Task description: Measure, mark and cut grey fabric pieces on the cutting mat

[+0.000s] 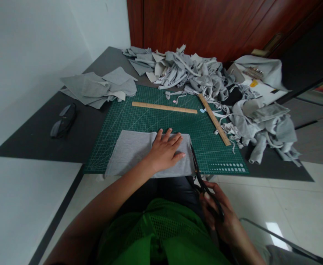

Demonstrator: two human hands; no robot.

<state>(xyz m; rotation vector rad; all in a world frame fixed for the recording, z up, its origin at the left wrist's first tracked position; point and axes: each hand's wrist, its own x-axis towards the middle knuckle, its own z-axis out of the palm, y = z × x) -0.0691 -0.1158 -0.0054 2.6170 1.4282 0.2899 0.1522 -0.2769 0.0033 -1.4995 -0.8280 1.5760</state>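
A dark grey table [40,132] carries a green cutting mat [161,121] marked with a pale grid. Along the far edge of the table lies a heap of grey fabric scraps [189,71], which runs down the right side into a second tangle of strips [263,129]; a smaller stack of flat grey pieces [100,87] sits at the far left corner of the mat. A rectangular grey cloth [131,151] lies flat on the near part of the mat, its near edge at the table's edge. The left hand [165,151] rests palm down on the right portion of this cloth, fingers spread and extended. The right hand [219,215] is closed around the handles of black scissors [198,171], whose blades point away from the person along the right edge of the cloth. Two wooden rulers lie on the mat beyond the cloth: one [164,107] crosswise, the other [213,119] slanting down the right side. Dark glasses [63,120] lie on the table to the left.
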